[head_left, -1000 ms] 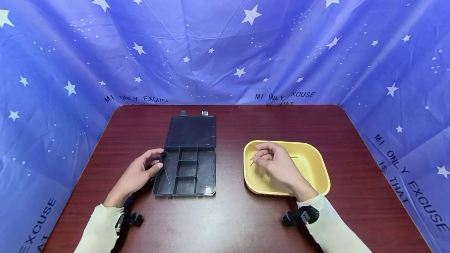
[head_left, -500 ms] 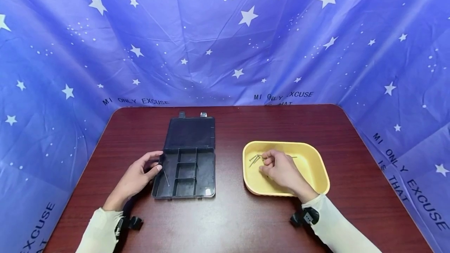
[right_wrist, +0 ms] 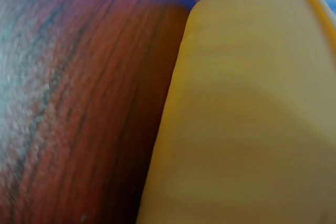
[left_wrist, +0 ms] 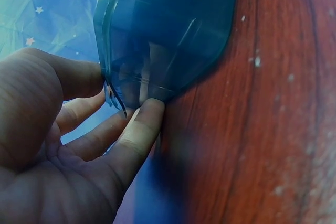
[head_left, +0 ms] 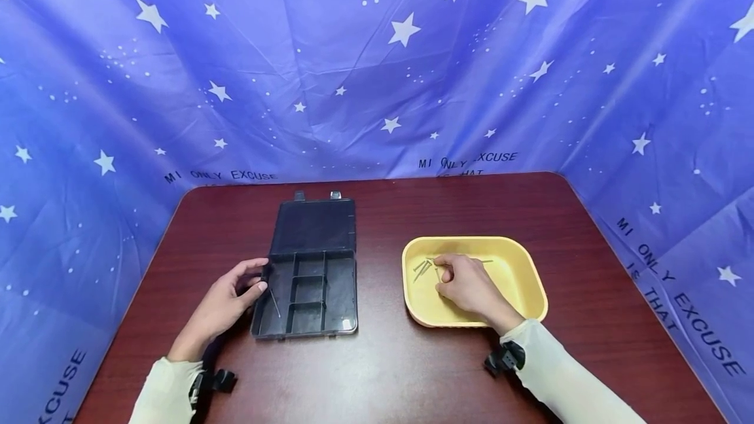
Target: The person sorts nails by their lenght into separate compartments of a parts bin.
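In the head view my left hand (head_left: 220, 303) grips the left wall of a black compartment box (head_left: 338, 293), whose lid (head_left: 315, 224) lies open behind it. The left wrist view shows the thumb on the box's rim and fingers on the outside of its wall. One thin nail (head_left: 275, 303) lies slanted in the long left compartment. My right hand (head_left: 471, 285) reaches into a yellow basin (head_left: 521, 280), fingers bent down, thumb and index finger apart around a nail (head_left: 436, 273). Several more nails (head_left: 421, 269) lie just left of its fingertips.
Another nail (head_left: 486, 261) shows behind the right hand in the basin. Box and basin stand apart on a dark red wooden table (head_left: 377, 358). A blue star-printed curtain (head_left: 353, 51) rises behind and at both sides.
My right hand has lowered into the basin and shifted slightly right, uncovering the nails at its left. My left hand keeps its grip on the box. The head view has shifted slightly.
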`<state>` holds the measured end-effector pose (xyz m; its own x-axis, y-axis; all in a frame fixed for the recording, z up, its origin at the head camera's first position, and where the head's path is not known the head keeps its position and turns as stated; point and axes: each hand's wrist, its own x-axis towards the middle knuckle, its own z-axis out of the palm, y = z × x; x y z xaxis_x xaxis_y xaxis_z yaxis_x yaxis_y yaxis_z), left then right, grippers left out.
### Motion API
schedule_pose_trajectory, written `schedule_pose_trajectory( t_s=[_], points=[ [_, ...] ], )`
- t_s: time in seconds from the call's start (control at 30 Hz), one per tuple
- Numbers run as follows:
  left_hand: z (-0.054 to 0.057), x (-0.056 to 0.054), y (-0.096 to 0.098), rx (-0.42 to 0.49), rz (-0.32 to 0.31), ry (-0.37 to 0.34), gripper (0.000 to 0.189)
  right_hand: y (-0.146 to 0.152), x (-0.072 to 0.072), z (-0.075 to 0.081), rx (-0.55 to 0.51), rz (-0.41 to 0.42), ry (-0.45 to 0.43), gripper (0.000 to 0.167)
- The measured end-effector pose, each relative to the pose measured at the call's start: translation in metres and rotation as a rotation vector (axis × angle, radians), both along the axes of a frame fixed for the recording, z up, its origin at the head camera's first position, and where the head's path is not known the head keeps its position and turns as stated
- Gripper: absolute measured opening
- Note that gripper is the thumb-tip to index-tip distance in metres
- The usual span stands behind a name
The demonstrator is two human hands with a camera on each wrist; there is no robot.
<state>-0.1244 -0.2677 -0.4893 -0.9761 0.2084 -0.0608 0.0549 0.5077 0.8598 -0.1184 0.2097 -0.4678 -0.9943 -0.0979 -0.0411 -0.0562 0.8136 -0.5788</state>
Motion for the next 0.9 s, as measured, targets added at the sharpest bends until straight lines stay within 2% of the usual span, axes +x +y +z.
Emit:
schedule_pose_trajectory(
  t_s=[0.4,0.9],
  points=[
    [-0.0025,0.0029,0.0003,0.010,0.006,0.006,0.050,-0.0008,-0.0024,-0.0004,0.009,-0.011,-0.039,0.032],
    [-0.0013,0.0019,0.0008,0.044,0.007,-0.014,0.048,-0.0002,-0.0007,0.0008,-0.065,-0.036,-0.042,0.033]
  ],
)
